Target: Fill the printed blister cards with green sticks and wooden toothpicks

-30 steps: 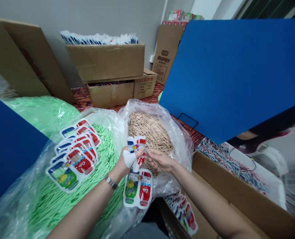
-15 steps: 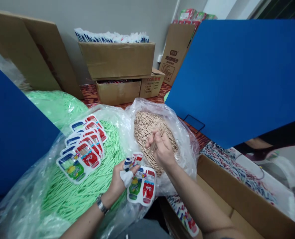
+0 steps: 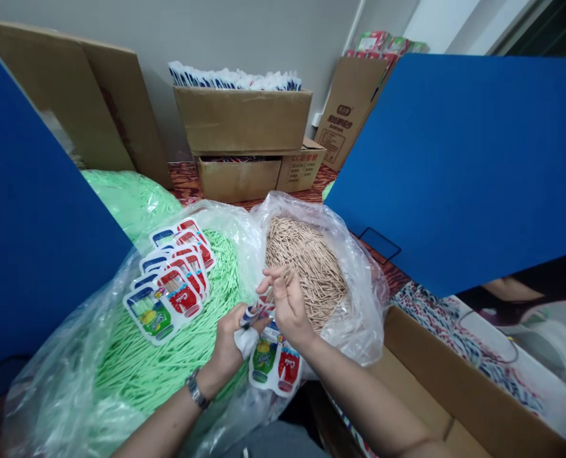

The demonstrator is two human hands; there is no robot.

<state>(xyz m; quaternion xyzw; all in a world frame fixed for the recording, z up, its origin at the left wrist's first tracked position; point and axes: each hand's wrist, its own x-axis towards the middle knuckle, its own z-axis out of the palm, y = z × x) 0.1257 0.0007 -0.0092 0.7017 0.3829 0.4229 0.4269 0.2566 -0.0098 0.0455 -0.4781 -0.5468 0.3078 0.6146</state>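
Note:
My left hand (image 3: 230,337) is closed on a printed drink-themed pouch (image 3: 258,310), which it holds upright with the top bent toward the right hand. A crumpled white piece (image 3: 246,342) sits against the same fingers. My right hand (image 3: 290,312) pinches a few thin tan sticks (image 3: 286,275) just beside the pouch's top. Below the hands is another green-and-red pouch (image 3: 275,364) marked Cola; whether the left hand grips it too I cannot tell. Tan sticks (image 3: 306,261) fill a clear plastic bag (image 3: 366,286), and green sticks (image 3: 168,369) fill the one on the left.
Overlapping pouches (image 3: 168,299) lie on the green sticks. A cardboard box (image 3: 242,121) packed with pouches stands on other boxes by the wall. Blue panels (image 3: 464,159) rise on both sides. An open carton (image 3: 483,381) is at right, near another person's arm (image 3: 514,289).
My right hand has come away from the heap of tan sticks, moving left to the pouch in my left hand, sticks between its fingers. The camera view has shifted slightly.

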